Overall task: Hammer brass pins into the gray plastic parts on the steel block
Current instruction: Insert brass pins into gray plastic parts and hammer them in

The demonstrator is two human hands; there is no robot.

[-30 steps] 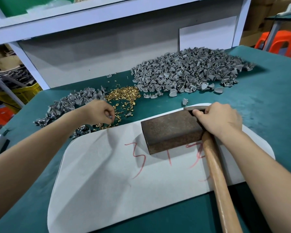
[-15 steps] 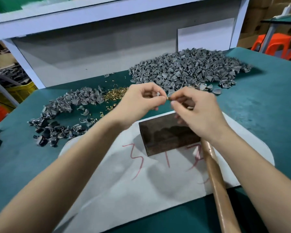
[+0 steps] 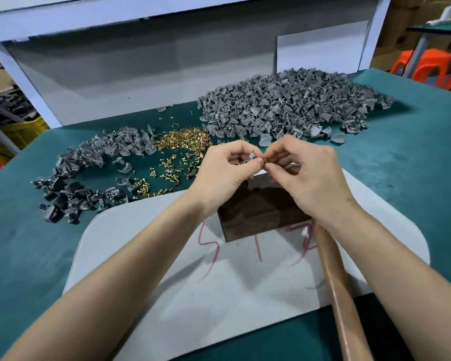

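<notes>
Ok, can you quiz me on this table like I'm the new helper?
1. True or false: the right hand is swinging the hammer.
2. What lies between the big pile of gray parts and the small pile? A) loose brass pins B) coins C) red buttons
3. Fill in: the left hand pinches a small gray ____.

Key: 1. False; the hammer lies on the white mat, and the right hand pinches a brass pin. 2. A. 3. part.
</notes>
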